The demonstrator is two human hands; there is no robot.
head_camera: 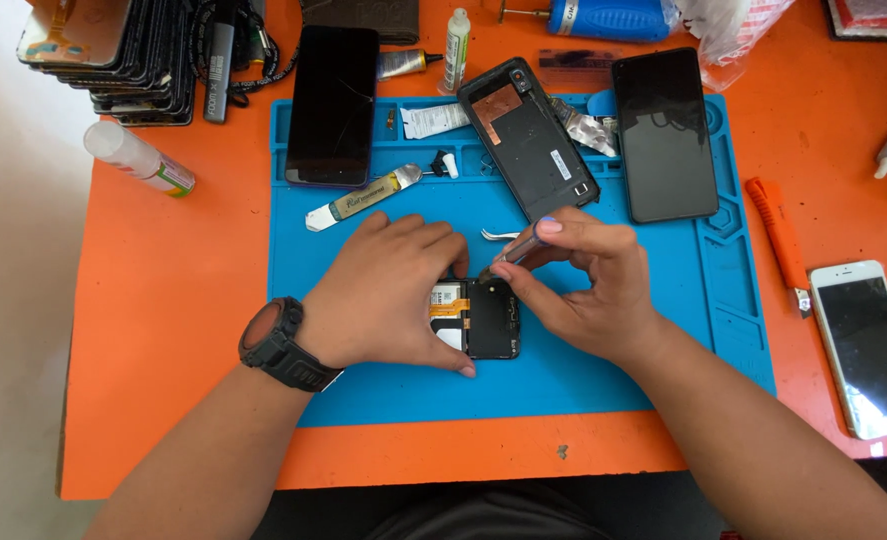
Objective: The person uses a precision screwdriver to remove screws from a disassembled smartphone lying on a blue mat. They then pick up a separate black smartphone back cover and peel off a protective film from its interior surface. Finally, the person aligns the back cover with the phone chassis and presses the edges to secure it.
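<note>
An opened phone (483, 318) lies on the blue work mat (583, 380), its insides showing with an orange flex strip. My left hand (388, 295), with a dark watch on the wrist, lies over the phone's left part and holds it down. My right hand (583, 285) pinches a thin metal tool (516, 250) whose tip touches the phone's top edge. A pair of tweezers (498, 235) rests on the mat just above the phone.
On the mat's far part lie a cracked black phone (332, 105), a phone back frame (528, 135), another black phone (663, 135) and a glue tube (363, 200). An orange knife (778, 240) and a white phone (866, 345) lie right. Stacked screens (113, 55) sit far left.
</note>
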